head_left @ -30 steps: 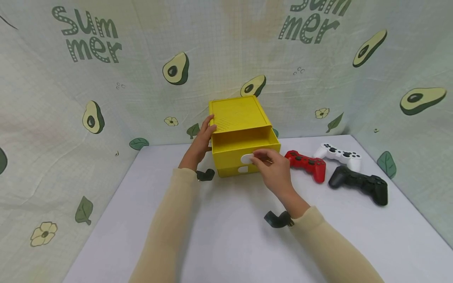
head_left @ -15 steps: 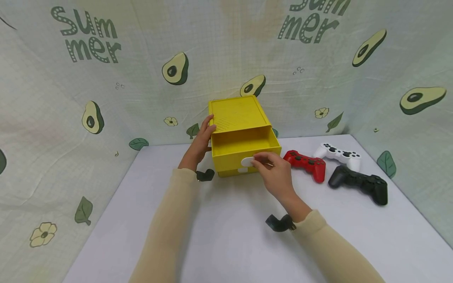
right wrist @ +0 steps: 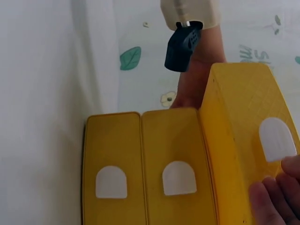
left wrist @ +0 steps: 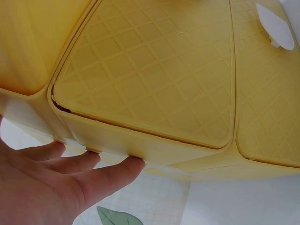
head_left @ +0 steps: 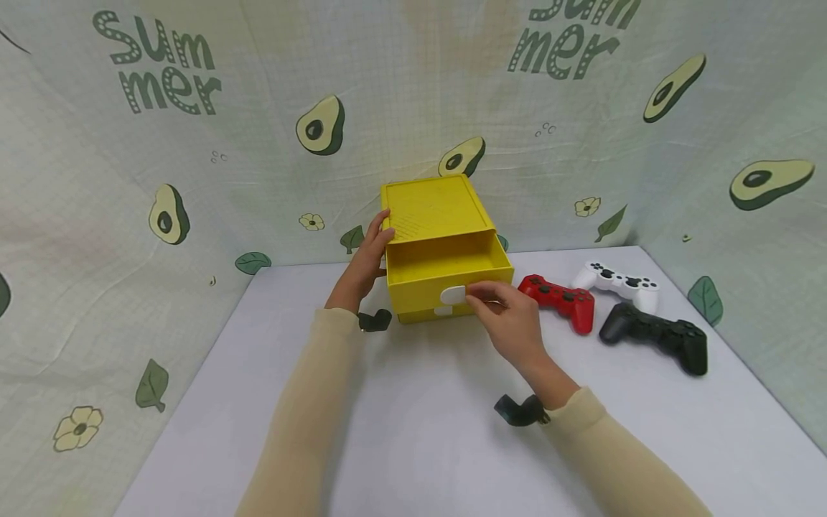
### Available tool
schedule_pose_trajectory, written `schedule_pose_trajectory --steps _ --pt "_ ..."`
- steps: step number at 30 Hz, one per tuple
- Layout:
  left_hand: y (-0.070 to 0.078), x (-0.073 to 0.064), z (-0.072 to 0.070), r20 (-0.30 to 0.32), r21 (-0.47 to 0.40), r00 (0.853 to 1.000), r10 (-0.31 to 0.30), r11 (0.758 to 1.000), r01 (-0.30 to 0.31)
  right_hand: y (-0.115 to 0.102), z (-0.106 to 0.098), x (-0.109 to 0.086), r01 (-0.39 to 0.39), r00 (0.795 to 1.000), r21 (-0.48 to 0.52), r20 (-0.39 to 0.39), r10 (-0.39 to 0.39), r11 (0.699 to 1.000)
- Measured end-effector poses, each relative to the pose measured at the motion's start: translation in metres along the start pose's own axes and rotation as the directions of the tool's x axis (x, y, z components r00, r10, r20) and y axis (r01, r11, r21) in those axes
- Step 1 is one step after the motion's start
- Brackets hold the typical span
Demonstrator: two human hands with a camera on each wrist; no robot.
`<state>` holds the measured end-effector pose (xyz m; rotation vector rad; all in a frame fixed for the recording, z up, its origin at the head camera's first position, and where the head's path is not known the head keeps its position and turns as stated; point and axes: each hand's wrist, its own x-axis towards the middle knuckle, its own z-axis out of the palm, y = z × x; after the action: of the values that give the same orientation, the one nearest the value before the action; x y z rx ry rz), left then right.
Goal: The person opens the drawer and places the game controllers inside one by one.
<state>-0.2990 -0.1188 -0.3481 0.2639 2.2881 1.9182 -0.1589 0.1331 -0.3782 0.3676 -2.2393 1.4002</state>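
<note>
A yellow desktop drawer box [head_left: 434,207] stands against the backdrop. Its top drawer [head_left: 413,293] is pulled out, and the part of its inside that shows holds nothing. My left hand [head_left: 365,267] rests against the box's left side; the left wrist view shows its straight fingers [left wrist: 115,176] touching the wall. At the right end of the drawer's white handle [head_left: 453,294] is my right hand [head_left: 510,323], fingers loosely curled, tips right at the handle's edge. In the right wrist view, the whole handle shows above the thumb. Two lower drawers [right wrist: 112,145] are pushed in.
Right of the box lie a red game controller [head_left: 561,300], a white one [head_left: 617,281] and a black one [head_left: 655,336]. They rest on a white table [head_left: 413,431]. A printed cloth [head_left: 258,179] hangs behind and at both sides.
The top drawer has come slightly farther out toward me. My right hand has slid a little to the right, baring the handle's right end. My left hand has stayed in place.
</note>
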Motion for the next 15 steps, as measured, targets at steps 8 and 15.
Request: schedule_pose_trajectory --steps 8,15 --pt "0.0 -0.001 0.0 0.001 -0.006 1.0 -0.006 1.0 0.006 0.011 -0.016 -0.003 -0.006 1.0 -0.096 0.028 0.009 0.995" --pt "0.003 -0.004 0.0 0.002 0.002 1.0 -0.006 1.0 0.006 0.027 -0.034 -0.004 -0.028 0.998 -0.186 0.053 0.038 0.982"
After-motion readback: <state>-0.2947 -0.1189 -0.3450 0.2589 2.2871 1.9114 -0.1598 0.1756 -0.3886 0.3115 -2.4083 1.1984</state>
